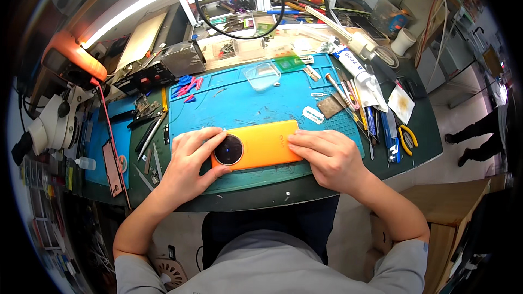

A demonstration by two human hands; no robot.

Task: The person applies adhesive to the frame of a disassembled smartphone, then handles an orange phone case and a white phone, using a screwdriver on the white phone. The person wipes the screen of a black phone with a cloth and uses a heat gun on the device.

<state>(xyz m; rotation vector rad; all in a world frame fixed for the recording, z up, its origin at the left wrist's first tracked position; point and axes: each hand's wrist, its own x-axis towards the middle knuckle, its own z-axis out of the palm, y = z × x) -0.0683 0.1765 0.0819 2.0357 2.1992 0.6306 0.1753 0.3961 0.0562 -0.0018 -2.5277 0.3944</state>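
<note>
An orange smartphone point(261, 144) lies lengthwise before me with its back facing up, over the near part of a blue repair mat point(229, 110). Its large round black camera ring sits at the left end. My left hand point(190, 158) grips that end, fingers along the top edge and thumb below by the camera. At the opposite end, my right hand point(329, 155) pinches the phone, its fingertips on the back's right edge and its thumb hidden. The phone's screen side is out of sight.
Beyond the phone stands a clear plastic box point(262, 78). Razor blades point(313, 114) and a worn metal plate point(330, 106) lie to the right, near screwdrivers, a glue tube point(357, 68) and yellow-handled pliers point(407, 139). Leftward are red-and-blue picks point(187, 86), tweezers and an orange multimeter point(73, 60).
</note>
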